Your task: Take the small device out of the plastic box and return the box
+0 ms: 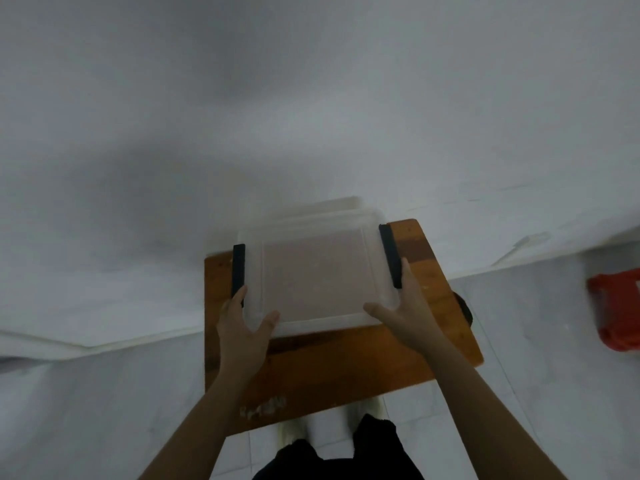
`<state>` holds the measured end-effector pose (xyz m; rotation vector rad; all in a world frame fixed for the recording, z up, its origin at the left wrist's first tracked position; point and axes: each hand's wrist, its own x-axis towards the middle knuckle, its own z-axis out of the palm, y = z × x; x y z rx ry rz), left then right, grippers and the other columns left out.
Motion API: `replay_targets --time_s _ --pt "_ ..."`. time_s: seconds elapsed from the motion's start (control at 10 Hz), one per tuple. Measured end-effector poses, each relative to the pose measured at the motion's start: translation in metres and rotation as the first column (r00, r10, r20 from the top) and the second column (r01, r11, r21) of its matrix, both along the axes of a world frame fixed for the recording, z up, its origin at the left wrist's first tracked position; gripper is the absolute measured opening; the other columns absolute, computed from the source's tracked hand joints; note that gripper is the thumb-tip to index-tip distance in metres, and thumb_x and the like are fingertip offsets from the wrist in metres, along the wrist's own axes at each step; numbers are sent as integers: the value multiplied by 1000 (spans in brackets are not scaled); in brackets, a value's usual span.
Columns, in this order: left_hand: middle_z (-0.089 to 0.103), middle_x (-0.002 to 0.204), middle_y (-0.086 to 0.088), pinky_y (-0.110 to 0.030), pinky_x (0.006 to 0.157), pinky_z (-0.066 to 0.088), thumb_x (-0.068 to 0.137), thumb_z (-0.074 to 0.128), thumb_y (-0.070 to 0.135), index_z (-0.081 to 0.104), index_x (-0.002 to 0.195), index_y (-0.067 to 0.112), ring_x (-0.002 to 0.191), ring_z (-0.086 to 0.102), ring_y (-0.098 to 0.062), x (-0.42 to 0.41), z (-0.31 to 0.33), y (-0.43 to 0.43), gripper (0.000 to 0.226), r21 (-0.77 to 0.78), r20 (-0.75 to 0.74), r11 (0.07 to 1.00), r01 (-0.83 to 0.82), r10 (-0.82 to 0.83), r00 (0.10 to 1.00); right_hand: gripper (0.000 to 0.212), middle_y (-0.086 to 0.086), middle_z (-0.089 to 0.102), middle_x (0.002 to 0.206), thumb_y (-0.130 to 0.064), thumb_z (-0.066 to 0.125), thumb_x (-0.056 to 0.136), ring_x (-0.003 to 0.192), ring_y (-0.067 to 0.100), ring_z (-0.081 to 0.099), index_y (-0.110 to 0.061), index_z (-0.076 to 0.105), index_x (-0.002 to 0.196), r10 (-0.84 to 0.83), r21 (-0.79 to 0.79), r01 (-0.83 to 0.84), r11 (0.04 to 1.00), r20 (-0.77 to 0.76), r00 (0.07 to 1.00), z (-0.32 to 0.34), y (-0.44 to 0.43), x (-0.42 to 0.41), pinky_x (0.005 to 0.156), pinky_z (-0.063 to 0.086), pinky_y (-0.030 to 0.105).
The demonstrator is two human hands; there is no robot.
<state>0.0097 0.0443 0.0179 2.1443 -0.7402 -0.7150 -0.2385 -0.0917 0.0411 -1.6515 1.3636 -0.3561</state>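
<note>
A translucent plastic box with a lid and two black side latches sits at the far end of a small wooden table. My left hand grips the box's near left corner, fingers on the left latch. My right hand holds the near right corner, fingers along the right latch. The lid is on and looks frosted; the small device cannot be seen through it. The picture is blurred.
A white wall rises directly behind the table. White tiled floor surrounds it. A red bag-like object lies on the floor at the right edge. A dark round thing peeks out past the table's right side.
</note>
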Motion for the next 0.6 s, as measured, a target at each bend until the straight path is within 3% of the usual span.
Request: replay_targets --time_s 0.2,0.3,0.5,0.6 --pt "29 159 -13 -51 111 36 89 71 34 34 154 18 142 33 -34 -12 -13 -38 76 95 12 994 -63 62 998 99 -10 0 166 -46 69 86 151 21 16 -27 4 159 167 -44 -171 984 -83 982 -22 -51 3 116 26 47" --pt "27 159 -12 -50 109 38 90 71 33 33 154 19 141 33 -33 -13 -18 -49 76 104 19 991 -87 85 996 100 -12 -1 166 -43 69 87 150 18 16 -26 3 159 162 -41 -165 985 -73 984 -30 -67 4 114 26 44" --pt "17 164 -11 -51 113 34 93 67 35 32 156 19 146 26 -34 -14 -20 -49 73 127 21 989 -80 78 997 95 -14 -7 166 -44 65 90 150 21 17 -25 4 159 198 -20 -201 979 -83 977 -34 -68 3 115 29 49" --pt "11 165 -12 -50 116 30 95 63 36 30 157 18 149 20 -35 -16 -15 -47 72 136 12 989 -58 57 998 94 -7 3 167 -44 66 89 151 21 14 -25 6 159 201 -100 -216 971 -135 970 -13 -77 7 119 25 53"
